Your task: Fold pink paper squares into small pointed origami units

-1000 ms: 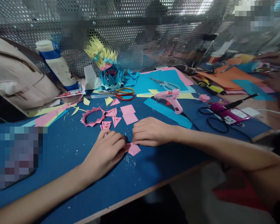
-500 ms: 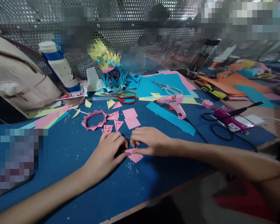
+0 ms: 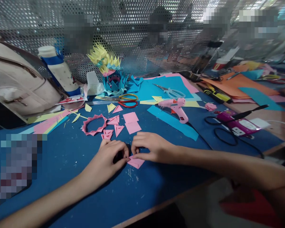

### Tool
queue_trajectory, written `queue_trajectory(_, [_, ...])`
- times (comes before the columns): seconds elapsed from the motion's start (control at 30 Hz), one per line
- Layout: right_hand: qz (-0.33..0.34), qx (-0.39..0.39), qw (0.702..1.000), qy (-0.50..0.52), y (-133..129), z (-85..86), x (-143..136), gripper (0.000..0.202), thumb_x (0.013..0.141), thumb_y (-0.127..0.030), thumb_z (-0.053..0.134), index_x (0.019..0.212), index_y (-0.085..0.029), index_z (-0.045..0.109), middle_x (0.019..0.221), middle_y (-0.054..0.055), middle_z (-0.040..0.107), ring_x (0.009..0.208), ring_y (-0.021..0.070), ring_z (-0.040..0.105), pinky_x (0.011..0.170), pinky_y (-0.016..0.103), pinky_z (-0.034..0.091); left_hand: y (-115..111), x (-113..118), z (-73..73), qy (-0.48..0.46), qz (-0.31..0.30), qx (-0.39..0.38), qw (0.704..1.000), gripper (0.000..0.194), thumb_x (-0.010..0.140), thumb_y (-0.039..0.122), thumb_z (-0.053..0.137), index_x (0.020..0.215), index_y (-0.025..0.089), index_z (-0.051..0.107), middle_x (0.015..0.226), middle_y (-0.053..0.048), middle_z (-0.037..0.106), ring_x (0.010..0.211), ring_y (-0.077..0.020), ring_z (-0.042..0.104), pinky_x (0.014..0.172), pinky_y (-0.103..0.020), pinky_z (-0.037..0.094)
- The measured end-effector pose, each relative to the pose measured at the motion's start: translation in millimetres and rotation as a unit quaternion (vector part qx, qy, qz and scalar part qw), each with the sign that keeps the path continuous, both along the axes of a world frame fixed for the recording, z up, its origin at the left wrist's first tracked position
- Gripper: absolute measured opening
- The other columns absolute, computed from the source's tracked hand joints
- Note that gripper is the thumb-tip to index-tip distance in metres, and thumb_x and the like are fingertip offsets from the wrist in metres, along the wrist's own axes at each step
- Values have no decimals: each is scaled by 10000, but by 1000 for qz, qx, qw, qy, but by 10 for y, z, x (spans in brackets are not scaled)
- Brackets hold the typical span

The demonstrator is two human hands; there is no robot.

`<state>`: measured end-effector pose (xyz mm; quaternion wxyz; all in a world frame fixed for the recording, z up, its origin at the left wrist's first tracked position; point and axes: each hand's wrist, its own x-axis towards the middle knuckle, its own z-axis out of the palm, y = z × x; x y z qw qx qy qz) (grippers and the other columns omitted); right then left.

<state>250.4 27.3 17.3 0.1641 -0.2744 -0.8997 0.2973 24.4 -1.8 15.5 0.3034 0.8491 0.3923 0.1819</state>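
A small folded piece of pink paper [image 3: 136, 162] lies on the blue table [image 3: 85, 202] between my hands. My left hand [image 3: 112, 155] pinches its left corner between thumb and curled fingers. From the right, my right hand [image 3: 150, 147] presses its thumb on the paper's upper edge, fingers bent. Just beyond my hands are two pink squares [image 3: 132, 122] and several folded pink triangles [image 3: 118, 129]. A ring of pink folded points [image 3: 94, 124] rests to their left.
A pink glue gun [image 3: 177, 107] lies on blue paper behind my right hand, its black cable trailing right. Red-and-yellow-handled scissors [image 3: 128, 100], a paper pineapple model [image 3: 114, 79], a bottle [image 3: 60, 71] and a bag [image 3: 26, 82] stand or lie farther back. A purple power strip [image 3: 238, 122] is at right.
The pink paper's upper part now lies flatter under my fingers. Both hands remain at it, with small finger shifts. The camera view has moved slightly.
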Motion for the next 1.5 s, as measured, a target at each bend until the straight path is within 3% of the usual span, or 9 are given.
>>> queue_trajectory(0.17, [-12, -44, 999, 27, 20, -6, 9, 50, 934, -176, 628, 920, -182, 676, 856, -5, 675, 820, 131, 569, 757, 250, 397, -80, 1, 8, -32, -21, 15, 999, 93, 948, 140, 618, 899, 219, 615, 808, 49, 651, 779, -154, 558, 764, -293, 347])
queue_trajectory(0.33, [57, -45, 995, 64, 43, -28, 0, 144, 987, -211, 563, 972, -164, 697, 914, 31, 690, 876, 144, 562, 828, 260, 413, -165, -71, -25, -59, -81, 76, 992, 179, 1058, 223, 470, 1047, 228, 649, 986, 7, 714, 889, -151, 606, 870, -321, 362])
queue_trajectory(0.47, [94, -55, 993, 54, 74, -18, -19, 148, 954, -229, 633, 1084, -163, 657, 920, 21, 687, 864, 139, 555, 818, 246, 405, -203, -136, 3, -2, -199, 339, 920, 404, 1085, 127, 268, 1179, 116, 660, 1132, -65, 728, 994, -193, 614, 959, -363, 351])
queue_trajectory(0.53, [119, -51, 991, 47, 93, -11, -29, 182, 945, -223, 650, 1117, -164, 637, 885, 9, 677, 859, 135, 549, 819, 239, 395, -213, -153, 47, 25, -250, 389, 886, 464, 1069, 94, 225, 1166, 73, 679, 1190, -88, 719, 1086, -216, 611, 1015, -366, 355])
queue_trajectory(0.6, [144, -42, 987, 52, 107, -14, -39, 180, 953, -209, 637, 1126, -159, 628, 878, 10, 673, 871, 135, 543, 826, 234, 388, -215, -159, 84, 37, -273, 393, 877, 491, 1067, 99, 206, 1170, 75, 686, 1209, -84, 716, 1121, -216, 614, 1035, -351, 376])
queue_trajectory(0.9, [132, -36, 988, 69, 81, -93, -94, 176, 947, -203, 634, 1112, -158, 591, 898, 19, 666, 855, 139, 525, 806, 243, 389, -159, -91, 63, 41, -280, 396, 873, 456, 1043, 106, 249, 1163, 50, 686, 1117, -130, 732, 1017, -246, 672, 925, -378, 520])
queue_trajectory(1.1, [93, -52, 991, 76, 71, -38, -91, 179, 1022, -177, 445, 1106, -145, 599, 975, 58, 666, 880, 141, 555, 808, 255, 426, -180, -52, 77, 23, -252, 420, 871, 414, 1013, 99, 301, 1033, 69, 714, 985, -134, 745, 879, -231, 680, 818, -360, 539])
queue_trajectory(1.37, [56, -38, 997, 40, 91, 29, 21, 287, 850, -113, 674, 1125, -161, 609, 857, -9, 690, 836, 131, 585, 840, 268, 413, -294, 1, 49, 22, -184, 424, 887, 411, 1009, 75, 301, 981, 99, 710, 872, -75, 751, 765, -207, 668, 746, -354, 497])
queue_trajectory(1.5, [25, -45, 998, 20, 54, 30, 6, 277, 829, -97, 706, 1081, -181, 627, 863, -20, 705, 844, 133, 595, 847, 276, 407, -316, -33, 34, 40, -171, 416, 892, 431, 1046, 97, 276, 1051, 87, 707, 932, -75, 761, 822, -214, 666, 810, -371, 462])
